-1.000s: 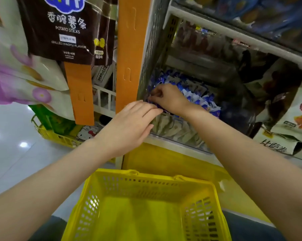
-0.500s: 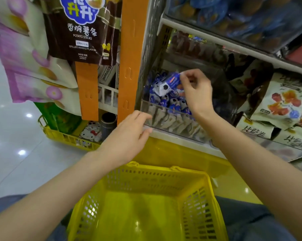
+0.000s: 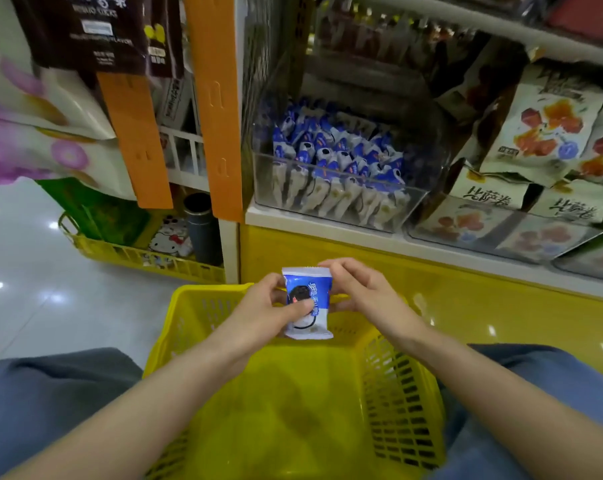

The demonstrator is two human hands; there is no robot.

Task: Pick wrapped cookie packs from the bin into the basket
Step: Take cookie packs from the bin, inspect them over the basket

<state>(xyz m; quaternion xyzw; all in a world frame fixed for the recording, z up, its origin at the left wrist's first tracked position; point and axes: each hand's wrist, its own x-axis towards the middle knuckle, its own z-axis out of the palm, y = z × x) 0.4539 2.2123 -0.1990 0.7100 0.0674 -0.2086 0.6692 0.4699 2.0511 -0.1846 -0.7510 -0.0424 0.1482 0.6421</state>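
Cookie pack [image 3: 307,303], blue and white with a dark round biscuit printed on it, sits upright between our two hands, above the far rim of the basket. Our left hand [image 3: 269,310] grips it from nine o'clock, thumb laid across the front and fingers curled behind. Our right hand [image 3: 359,289] pinches the top right edge from three o'clock. Neither hand is spread wide, and both are closed on the wrapper.

At six o'clock from the hands the yellow basket [image 3: 397,393] opens between our knees. We see no pack lying on its floor, so we judge the job barely begun.

To do this step well, we bring the pack a little toward six o'clock so it clears the rim, lower it, and let both hands release together. The wrapper looks light and slippery, so a high drop could send it onto the rim or out.

At twelve o'clock the clear bin [image 3: 334,206] stands on the white shelf, well apart from the hands, with more blue packs [image 3: 331,157] heaped inside. At two o'clock lie pale snack bags [image 3: 542,129]. At ten o'clock a second yellow basket [image 3: 137,254] rests on the glossy floor beneath hanging orange strips [image 3: 137,147].
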